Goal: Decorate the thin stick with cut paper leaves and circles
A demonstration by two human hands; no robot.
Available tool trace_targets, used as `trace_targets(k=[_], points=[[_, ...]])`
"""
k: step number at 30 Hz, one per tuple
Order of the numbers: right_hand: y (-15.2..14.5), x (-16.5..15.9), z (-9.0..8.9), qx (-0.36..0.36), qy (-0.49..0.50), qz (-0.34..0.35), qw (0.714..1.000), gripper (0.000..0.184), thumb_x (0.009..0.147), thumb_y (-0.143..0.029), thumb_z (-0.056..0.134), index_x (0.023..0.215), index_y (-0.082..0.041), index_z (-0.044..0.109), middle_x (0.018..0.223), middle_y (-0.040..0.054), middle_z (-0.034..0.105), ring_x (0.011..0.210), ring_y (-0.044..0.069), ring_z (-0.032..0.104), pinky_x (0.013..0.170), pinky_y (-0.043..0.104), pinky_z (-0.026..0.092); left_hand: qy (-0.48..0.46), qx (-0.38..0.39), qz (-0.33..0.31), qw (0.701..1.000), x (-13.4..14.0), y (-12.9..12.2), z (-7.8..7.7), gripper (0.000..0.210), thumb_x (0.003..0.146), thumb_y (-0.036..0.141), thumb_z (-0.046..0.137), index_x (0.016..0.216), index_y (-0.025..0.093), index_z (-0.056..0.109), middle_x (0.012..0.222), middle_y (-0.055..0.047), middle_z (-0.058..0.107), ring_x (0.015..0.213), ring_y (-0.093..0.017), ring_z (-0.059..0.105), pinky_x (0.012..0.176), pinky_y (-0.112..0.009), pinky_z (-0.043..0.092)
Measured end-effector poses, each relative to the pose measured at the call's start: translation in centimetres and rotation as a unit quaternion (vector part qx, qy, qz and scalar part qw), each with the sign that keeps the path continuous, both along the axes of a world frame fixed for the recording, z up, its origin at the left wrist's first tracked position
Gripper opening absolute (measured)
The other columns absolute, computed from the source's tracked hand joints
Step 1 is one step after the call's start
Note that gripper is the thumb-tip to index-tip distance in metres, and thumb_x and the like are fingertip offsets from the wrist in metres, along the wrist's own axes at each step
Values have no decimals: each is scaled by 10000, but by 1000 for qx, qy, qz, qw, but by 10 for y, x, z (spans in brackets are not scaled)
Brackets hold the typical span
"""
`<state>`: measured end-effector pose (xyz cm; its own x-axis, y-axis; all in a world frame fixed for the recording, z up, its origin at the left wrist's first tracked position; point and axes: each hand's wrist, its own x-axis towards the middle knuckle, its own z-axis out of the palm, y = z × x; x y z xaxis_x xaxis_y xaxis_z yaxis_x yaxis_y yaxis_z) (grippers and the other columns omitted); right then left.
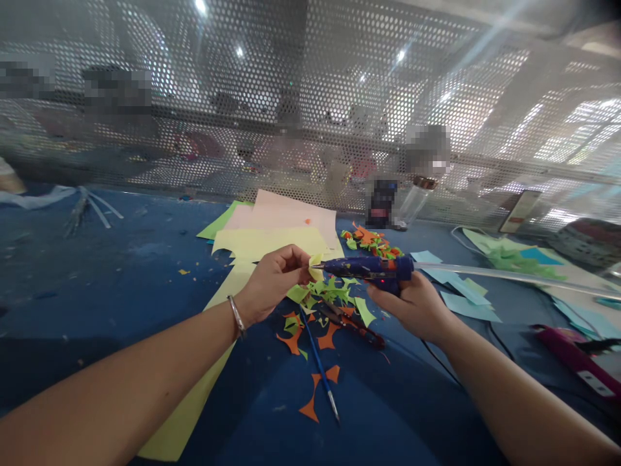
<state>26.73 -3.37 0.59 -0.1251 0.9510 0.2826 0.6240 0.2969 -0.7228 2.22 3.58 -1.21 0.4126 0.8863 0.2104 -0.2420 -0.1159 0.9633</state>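
Observation:
My left hand (276,279) pinches a small yellow paper piece (317,266) between thumb and fingers. Wrapped round the handle of a blue glue gun (371,266) is my right hand (412,299). The gun's nozzle points left and meets the yellow piece, though whether it touches is hard to tell. A long clear glue stick (475,270) juts from the gun's rear. Below the hands lie green paper scraps (334,291), orange scraps (291,340), a blue paintbrush (317,356) and dark-handled scissors (356,327), partly covered by scraps.
Yellow sheets (266,243) and a pink sheet (295,210) lie behind my left hand. Beyond the gun is a pile of orange and green pieces (371,241). Light-blue papers (468,304) and a magenta power strip (577,356) sit right. A perforated metal screen (310,84) borders the blue table (121,259).

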Motion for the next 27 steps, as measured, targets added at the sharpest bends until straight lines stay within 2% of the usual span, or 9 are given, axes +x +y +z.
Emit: trace_targets(k=[4,12,21,27], points=[[0,-1,1,5,-17,-8,1000,225,826,-380,580,774,-171,647,628,1,521,614,146,441,554,260,419,0,-1,1,1000,0,0,0,147,722,186,766,762,187,625,704,14,619,644,-116,565,629,-236,457],[0,0,0,10,-26,-7,1000,208,834,-355,580,783,-170,662,635,10,560,616,154,481,535,254,419,7,9,4,1000,-1,0,0,152,735,175,755,783,165,610,708,12,619,641,-102,565,637,-230,459],[3,2,-7,9,22,-10,1000,215,846,-356,625,914,-166,697,701,16,637,638,158,543,580,259,463,15,-1,3,1000,0,0,1,143,733,178,754,775,178,618,712,17,640,645,-100,585,640,-224,466],[2,0,3,-28,29,-7,999,312,839,-463,670,749,-165,645,528,-24,539,485,108,458,462,232,367,0,-14,34,999,0,0,3,144,770,223,739,808,198,602,729,15,654,633,-109,614,604,-226,468]])
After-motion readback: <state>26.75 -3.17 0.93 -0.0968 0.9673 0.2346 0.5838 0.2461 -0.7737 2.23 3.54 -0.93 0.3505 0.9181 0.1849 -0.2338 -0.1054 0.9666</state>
